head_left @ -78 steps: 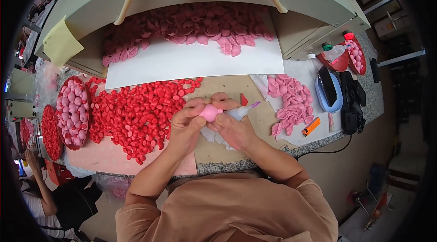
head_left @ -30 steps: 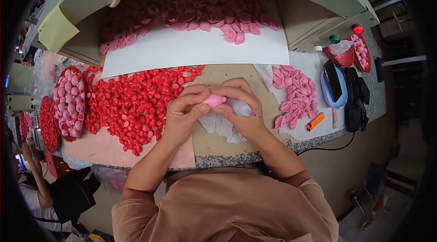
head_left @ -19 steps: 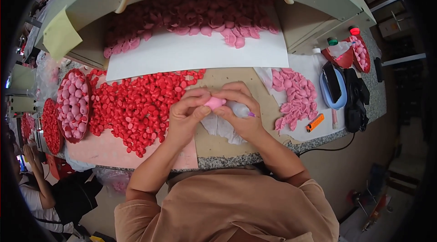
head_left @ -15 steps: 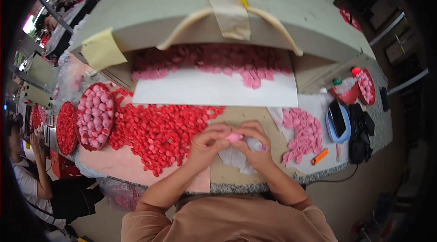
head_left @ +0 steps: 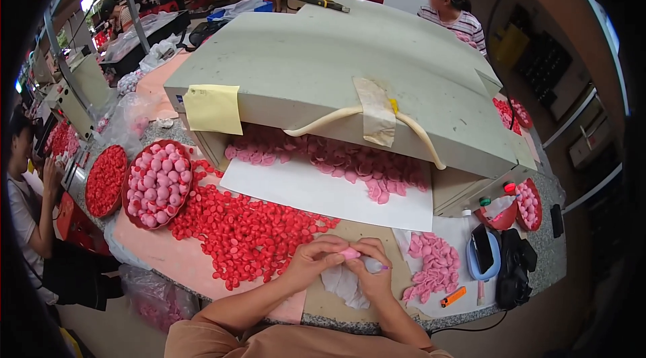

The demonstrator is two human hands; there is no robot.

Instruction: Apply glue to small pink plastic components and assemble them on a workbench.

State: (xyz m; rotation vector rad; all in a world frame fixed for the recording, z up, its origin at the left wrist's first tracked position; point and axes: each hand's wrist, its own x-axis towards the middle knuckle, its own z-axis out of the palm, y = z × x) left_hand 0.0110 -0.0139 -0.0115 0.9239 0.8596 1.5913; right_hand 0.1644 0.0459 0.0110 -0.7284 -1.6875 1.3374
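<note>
My left hand [head_left: 313, 259] and my right hand [head_left: 374, 269] meet over the bench, fingertips pinching a small pink soft-looking piece [head_left: 349, 253] between them. Tucked in my right hand is also a small translucent bottle [head_left: 372, 264] with a thin purple tip. A crumpled white cloth or tissue [head_left: 344, 287] lies beneath my hands. Left of them spreads a heap of small red round pieces [head_left: 245, 237]. To the right, a pile of pink petal-like pieces [head_left: 434, 265] rests on white paper.
A grey box-shaped machine [head_left: 323, 55] stands ahead, pink pieces on white sheet [head_left: 323, 200] in its opening. At left are a basket of pink balls [head_left: 159, 183] and a basket of red pieces [head_left: 105, 181]. An orange cutter [head_left: 453, 297], phone [head_left: 482, 249] and black bag [head_left: 513, 270] lie right.
The view has tilted upward, so the machine's top and people beyond now show. My hands keep hold of the pink piece, with little change in grip.
</note>
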